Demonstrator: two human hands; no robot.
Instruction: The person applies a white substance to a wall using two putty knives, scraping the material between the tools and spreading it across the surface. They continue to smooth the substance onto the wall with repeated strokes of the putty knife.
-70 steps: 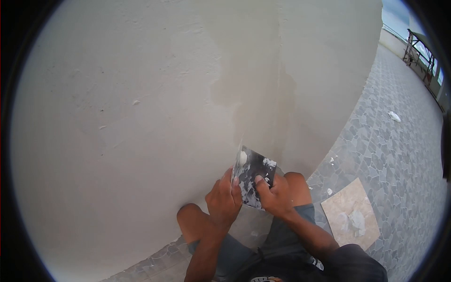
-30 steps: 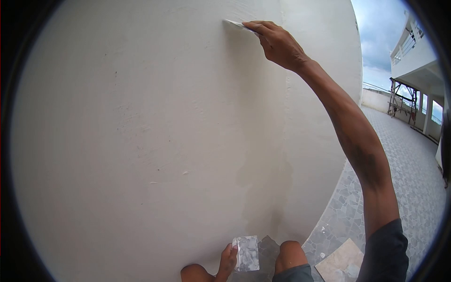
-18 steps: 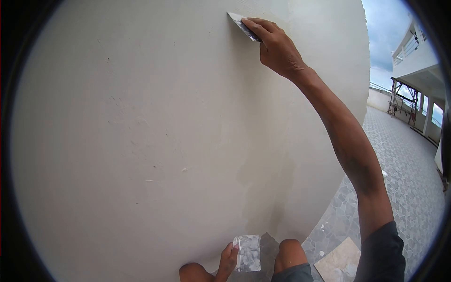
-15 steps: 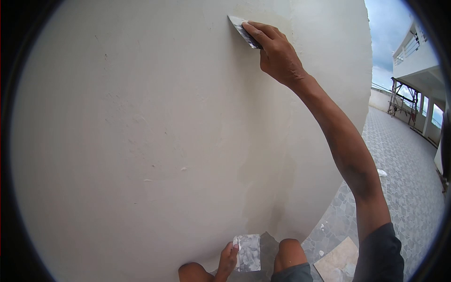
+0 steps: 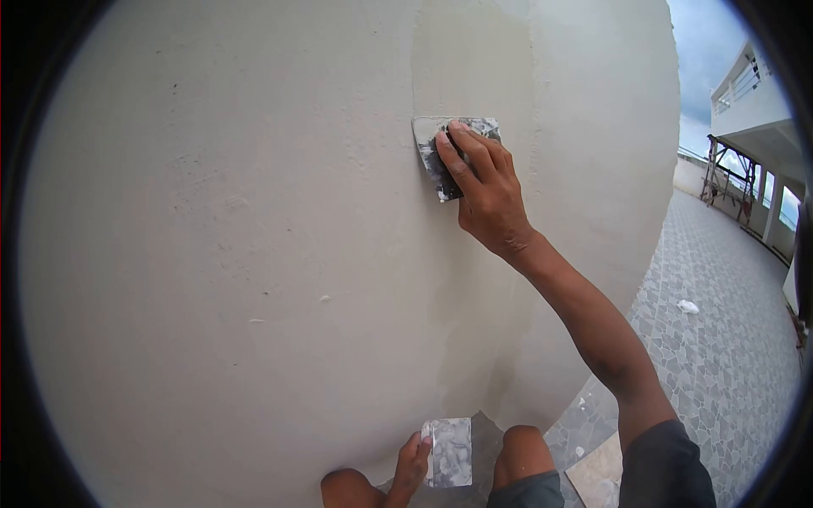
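The right hand (image 5: 487, 199) is pressing a flat grey metal scraper blade (image 5: 434, 161), smeared with white filler, against the pale plastered wall (image 5: 212, 254). Its fingers are lying close together along the blade's back and clamping it. The blade is now sitting much lower on the wall than half a second ago, and a smoother, damper band (image 5: 470, 59) is showing above it, so the downward stroke is well under way. Low against the wall, the left hand (image 5: 412, 470) is still pinching a second filler-smeared blade (image 5: 450, 453).

Stone-patterned floor (image 5: 728, 356), white scrap (image 5: 688, 306), scaffold (image 5: 727, 173)
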